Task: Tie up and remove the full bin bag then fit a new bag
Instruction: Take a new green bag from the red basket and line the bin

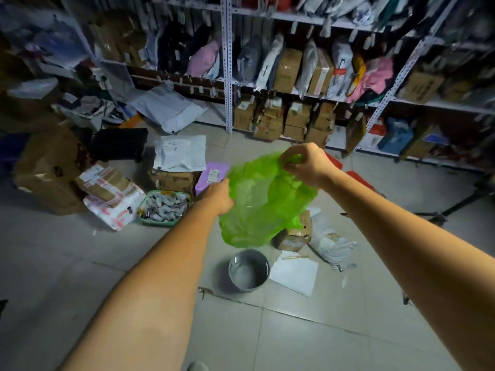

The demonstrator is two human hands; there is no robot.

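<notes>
Two hands, one green bag (263, 202), one grey bin (248, 270).
Left hand (218, 196) grips bag's left edge, right hand (305, 163) pinches its top rim; bag hangs in air just above the bin on the tiled floor (308, 333). One white paper sheet (294, 271) beside bin.

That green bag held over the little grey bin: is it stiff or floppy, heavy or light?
Probably very floppy: the green bag sags and crumples between the left hand and right hand gripping its edge. Likely very light, since the film is thin, translucent and looks empty. Its sheen suggests it may be slippery to grip.
</notes>
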